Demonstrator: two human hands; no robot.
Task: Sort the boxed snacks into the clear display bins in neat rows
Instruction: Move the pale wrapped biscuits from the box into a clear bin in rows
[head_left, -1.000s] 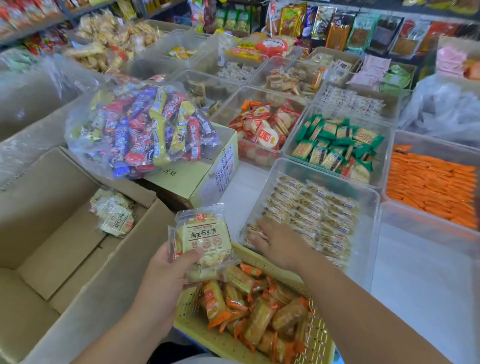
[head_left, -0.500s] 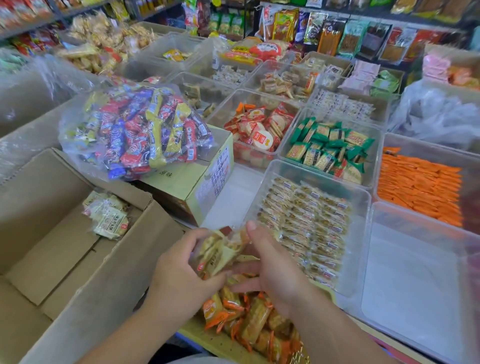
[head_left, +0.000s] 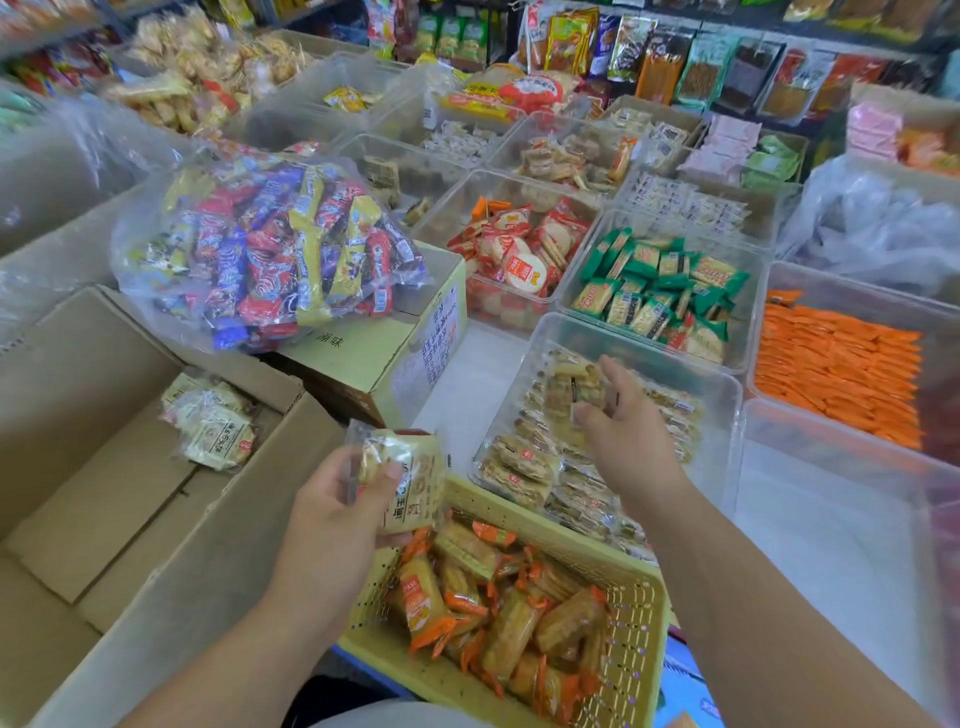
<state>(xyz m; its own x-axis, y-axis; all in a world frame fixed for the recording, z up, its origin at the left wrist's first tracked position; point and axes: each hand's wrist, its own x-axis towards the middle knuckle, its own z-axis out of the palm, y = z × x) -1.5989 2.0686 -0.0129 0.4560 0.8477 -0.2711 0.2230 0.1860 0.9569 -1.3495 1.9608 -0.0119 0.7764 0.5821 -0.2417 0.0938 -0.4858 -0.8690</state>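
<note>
The right hand (head_left: 626, 436) pinches one packet (head_left: 574, 389) over the bin (head_left: 727, 410); I think it is placing it in a row. The left hand (head_left: 332, 514) grips the spare packets (head_left: 410, 478) above the basket (head_left: 641, 623). Next, the packet must lie flat, in line with its neighbours.

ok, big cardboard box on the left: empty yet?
Not empty. The cardboard box is open and a small pile of cream packs lies at its far right.
</note>
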